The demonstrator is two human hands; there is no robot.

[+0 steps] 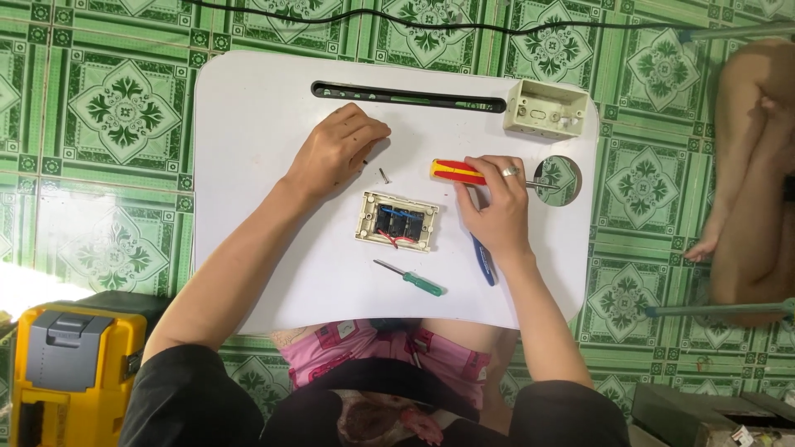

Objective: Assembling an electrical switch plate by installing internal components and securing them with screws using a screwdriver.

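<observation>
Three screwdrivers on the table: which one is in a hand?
The red-and-yellow-handled screwdriver, held by the right hand. The green-handled one lies free at the near edge, and the blue-handled one lies under the right wrist, not gripped.

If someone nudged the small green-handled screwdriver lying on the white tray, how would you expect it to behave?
The green-handled screwdriver looks slim and round, so it would probably roll on the smooth white tray. It seems small and light, likely easy to lift. Its thin metal shaft appears stiff.
</observation>
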